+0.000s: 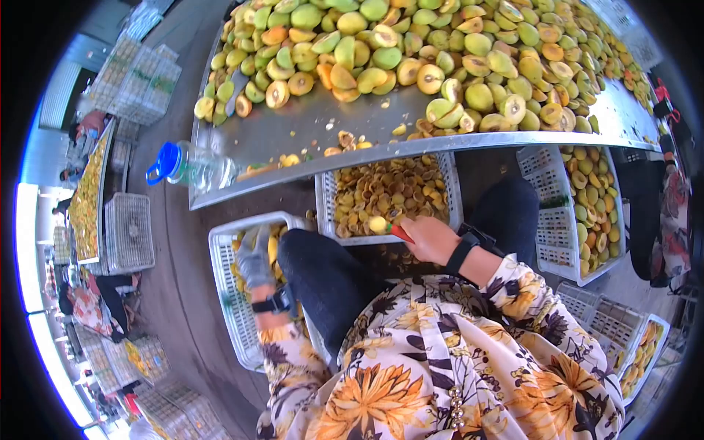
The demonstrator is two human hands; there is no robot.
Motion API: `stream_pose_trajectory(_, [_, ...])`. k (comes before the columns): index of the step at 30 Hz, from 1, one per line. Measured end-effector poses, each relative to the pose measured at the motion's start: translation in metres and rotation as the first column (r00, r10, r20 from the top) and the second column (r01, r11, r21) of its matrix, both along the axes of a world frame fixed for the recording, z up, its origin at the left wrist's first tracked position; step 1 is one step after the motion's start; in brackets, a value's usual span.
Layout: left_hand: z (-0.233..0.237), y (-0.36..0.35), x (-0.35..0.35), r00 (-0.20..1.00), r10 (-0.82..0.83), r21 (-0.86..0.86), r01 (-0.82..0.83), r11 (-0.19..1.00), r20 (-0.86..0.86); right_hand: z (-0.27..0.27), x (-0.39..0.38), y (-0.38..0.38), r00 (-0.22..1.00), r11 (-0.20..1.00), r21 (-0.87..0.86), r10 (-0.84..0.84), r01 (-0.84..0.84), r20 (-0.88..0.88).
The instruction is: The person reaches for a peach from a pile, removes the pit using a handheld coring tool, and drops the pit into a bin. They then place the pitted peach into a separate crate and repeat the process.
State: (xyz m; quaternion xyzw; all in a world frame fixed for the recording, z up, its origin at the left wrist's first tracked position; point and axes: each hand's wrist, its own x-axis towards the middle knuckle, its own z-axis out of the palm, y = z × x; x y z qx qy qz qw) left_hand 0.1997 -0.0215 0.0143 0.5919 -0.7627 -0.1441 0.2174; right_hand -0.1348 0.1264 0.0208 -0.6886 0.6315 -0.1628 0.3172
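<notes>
My left hand (254,264), in a grey glove, reaches over the white crate (220,253) beside my left leg. Its fingers are apart, close above yellow fruit pieces (273,249) in that crate. My right hand (431,239), bare, is wrapped round a tool with a red handle (400,233); its working end is hard to make out. A small pale yellow piece of fruit (378,224) shows at the tool's tip. Below it, between my knees, a white crate (323,209) holds many brownish-yellow fruit scraps (389,192).
Halved yellow-green fruits cover much of the metal table (323,121) ahead. A blue-capped bottle (198,167) lies at its left corner. Right of me stands a crate (550,227) of fruit halves (592,213). Other people sit at far left and right, near stacked crates (136,81).
</notes>
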Motion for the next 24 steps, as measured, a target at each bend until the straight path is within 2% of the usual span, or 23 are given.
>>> stream_pose_trajectory(1, [0.01, -0.005, 0.007, 0.975, 0.203, 0.314, -0.167, 0.935, -0.086, -0.002, -0.004, 0.002, 0.988, 0.998, 0.05, -0.024, 0.032, -0.156])
stream_pose_trajectory(2, [0.024, -0.009, 0.0, 0.979, 0.197, 0.203, -0.184, 0.962, -0.045, -0.005, -0.007, 0.001, 0.987, 0.998, 0.041, -0.04, 0.047, -0.156])
stream_pose_trajectory(3, [0.034, -0.012, -0.005, 0.98, 0.201, 0.093, -0.2, 0.975, -0.002, -0.008, -0.009, 0.001, 0.997, 0.998, 0.004, -0.061, 0.061, -0.036])
stream_pose_trajectory(4, [0.025, -0.028, -0.011, 0.967, 0.161, 0.082, -0.148, 0.986, -0.199, -0.01, -0.01, 0.004, 0.994, 0.997, -0.027, -0.073, 0.075, 0.085])
stream_pose_trajectory(5, [0.032, -0.039, -0.037, 0.968, 0.066, 0.095, -0.044, 0.994, -0.243, -0.008, -0.01, 0.007, 0.993, 0.996, -0.03, -0.08, 0.083, 0.087])
stream_pose_trajectory(6, [0.049, -0.047, -0.077, 0.956, -0.033, 0.098, 0.064, 0.993, -0.29, -0.003, -0.01, 0.009, 0.979, 0.989, -0.058, -0.128, 0.139, 0.16])
stream_pose_trajectory(7, [0.08, -0.042, -0.128, 0.969, -0.064, 0.172, 0.107, 0.979, -0.237, 0.003, -0.011, 0.011, 0.957, 0.977, -0.085, -0.172, 0.197, 0.233])
stream_pose_trajectory(8, [0.059, -0.068, -0.153, 0.937, -0.326, -0.076, 0.318, 0.945, -0.13, 0.01, -0.015, 0.014, 0.952, 0.965, -0.15, -0.173, 0.216, 0.253])
stream_pose_trajectory(9, [0.078, -0.066, -0.2, 0.921, -0.377, -0.037, 0.375, 0.926, -0.101, 0.016, -0.019, 0.017, 0.95, 0.959, -0.164, -0.184, 0.229, 0.251])
stream_pose_trajectory(12, [0.064, -0.087, -0.311, 0.748, -0.661, -0.179, 0.643, 0.745, -0.061, 0.029, -0.036, 0.034, 0.885, 0.945, -0.092, -0.257, 0.314, 0.387])
stream_pose_trajectory(13, [0.059, -0.089, -0.34, 0.702, -0.712, -0.221, 0.696, 0.683, 0.01, 0.035, -0.043, 0.041, 0.904, 0.946, -0.086, -0.268, 0.312, 0.333])
stream_pose_trajectory(14, [0.043, -0.099, -0.376, 0.699, -0.714, -0.15, 0.712, 0.686, 0.049, 0.04, -0.048, 0.048, 0.89, 0.936, -0.067, -0.306, 0.347, 0.338])
stream_pose_trajectory(15, [0.037, -0.105, -0.406, 0.669, -0.709, -0.1, 0.739, 0.666, 0.226, 0.044, -0.053, 0.056, 0.884, 0.922, -0.075, -0.337, 0.379, 0.324])
stream_pose_trajectory(16, [-0.007, -0.128, -0.444, 0.753, -0.599, 0.02, 0.618, 0.786, 0.274, 0.044, -0.058, 0.064, 0.877, 0.912, -0.045, -0.378, 0.408, 0.298])
stream_pose_trajectory(17, [0.045, -0.09, -0.439, 0.764, -0.568, 0.024, 0.591, 0.807, 0.305, 0.047, -0.062, 0.07, 0.848, 0.882, -0.093, -0.409, 0.462, 0.338])
stream_pose_trajectory(18, [0.014, -0.107, -0.448, 0.537, -0.611, -0.042, 0.77, 0.636, 0.582, 0.042, -0.067, 0.077, 0.85, 0.879, -0.088, -0.422, 0.469, 0.316])
stream_pose_trajectory(19, [0.015, -0.106, -0.46, 0.528, -0.618, 0.024, 0.749, 0.662, 0.582, 0.039, -0.07, 0.081, 0.829, 0.864, -0.055, -0.46, 0.5, 0.317])
stream_pose_trajectory(20, [0.04, -0.097, -0.458, 0.525, -0.614, 0.092, 0.712, 0.696, 0.589, 0.041, -0.072, 0.084, 0.827, 0.858, -0.05, -0.476, 0.512, 0.298])
stream_pose_trajectory(23, [0.047, -0.098, -0.456, 0.523, -0.621, 0.194, 0.653, 0.732, 0.583, 0.036, -0.074, 0.082, 0.837, 0.86, -0.067, -0.472, 0.507, 0.278])
stream_pose_trajectory(24, [0.021, -0.11, -0.457, 0.606, -0.586, 0.174, 0.601, 0.78, 0.538, 0.033, -0.075, 0.08, 0.849, 0.865, -0.09, -0.456, 0.493, 0.267])
